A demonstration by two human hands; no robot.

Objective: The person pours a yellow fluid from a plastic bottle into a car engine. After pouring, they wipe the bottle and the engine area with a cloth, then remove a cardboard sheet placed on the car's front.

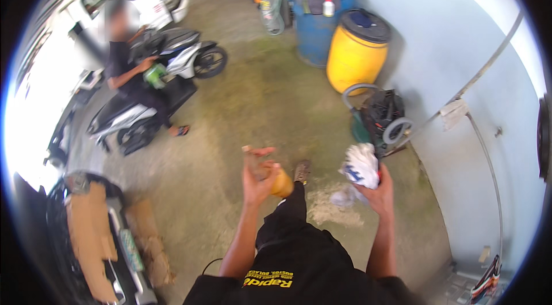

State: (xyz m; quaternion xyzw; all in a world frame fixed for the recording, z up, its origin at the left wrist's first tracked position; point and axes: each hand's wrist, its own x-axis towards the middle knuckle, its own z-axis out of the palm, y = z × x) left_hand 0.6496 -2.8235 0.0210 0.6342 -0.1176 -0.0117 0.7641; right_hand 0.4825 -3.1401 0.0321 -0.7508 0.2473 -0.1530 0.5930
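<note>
My left hand [256,183] is closed around a rounded orange-yellow object [281,183]. Its kind I cannot make out, as the fingers and palm hide part of it. The thumb and index finger reach up past it. Further right, my right hand [380,192] grips a bunched white cloth [362,166] with blue marks. A small dark and red bit shows between that cloth and the fingers. Both hands are held up over the concrete floor, well apart from each other. My shoe [302,171] is on the floor between them.
A person [123,52] beside a parked scooter [135,112] holds something green. A blue drum [316,40] and a yellow barrel [357,55] stand along the wall; a black machine with wheels [385,112] is nearer. Lower left, cardboard [92,236] lies against a car's front.
</note>
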